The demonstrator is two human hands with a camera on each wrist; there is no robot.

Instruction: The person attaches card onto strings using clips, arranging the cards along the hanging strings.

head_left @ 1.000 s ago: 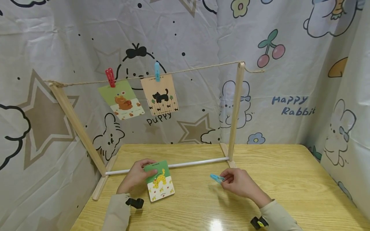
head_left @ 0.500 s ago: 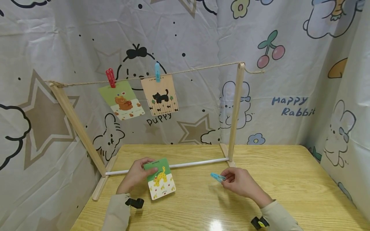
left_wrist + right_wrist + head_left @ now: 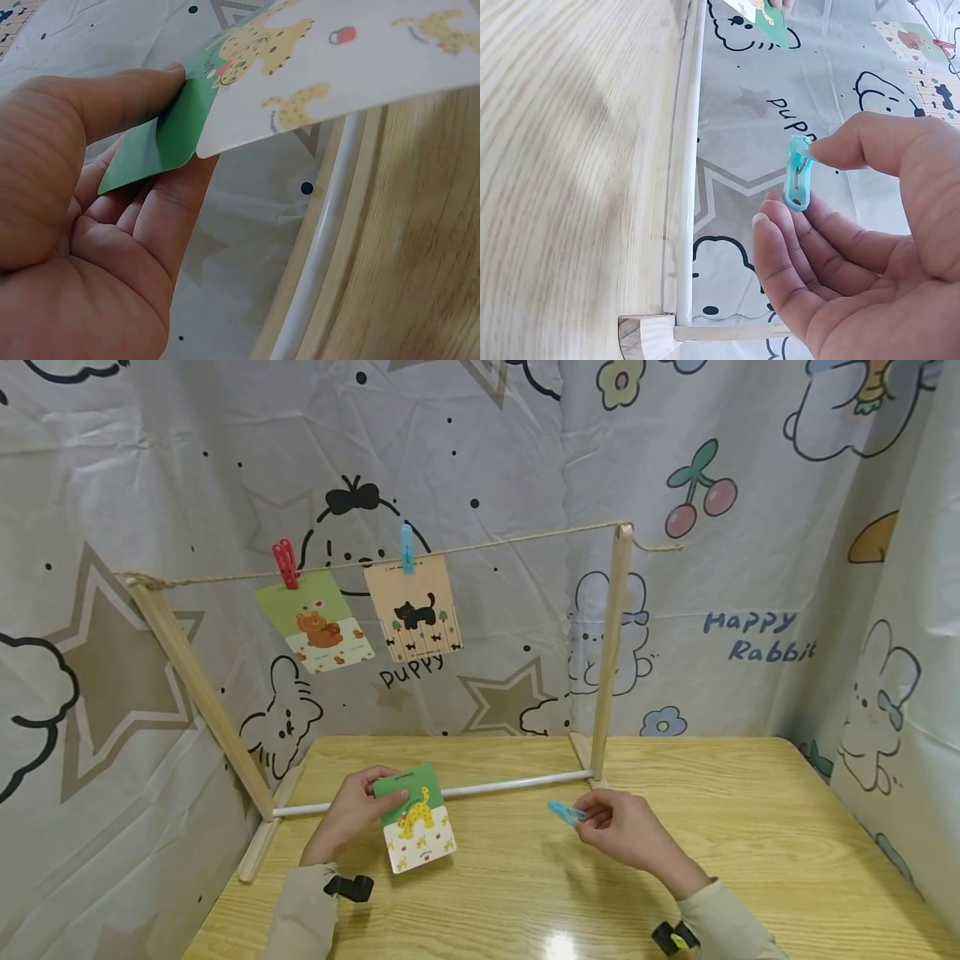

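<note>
My left hand [image 3: 351,808] pinches a green and white card [image 3: 417,828] with a yellow spotted cat on it, held above the table. In the left wrist view the thumb lies on the green end of the card [image 3: 161,139] and the fingers are behind it. On the right, my right hand [image 3: 626,831] holds a light blue clothespin [image 3: 566,812] between thumb and fingers. The right wrist view shows the clothespin [image 3: 798,174] near the fingertips, touching no card. Two cards hang from the string: a bear card [image 3: 318,627] under a red clothespin [image 3: 285,563], and a black cat card [image 3: 416,608] under a blue clothespin [image 3: 407,549].
The twine [image 3: 517,538] runs between a leaning left wooden post [image 3: 202,702] and an upright right post [image 3: 613,652]. A white rod [image 3: 517,783] joins their feet on the wooden table [image 3: 750,827]. A printed curtain [image 3: 495,460] hangs behind.
My left hand has raised the spotted cat card slightly. My right hand and its clothespin have barely moved. The hanging cards stay where they were.
</note>
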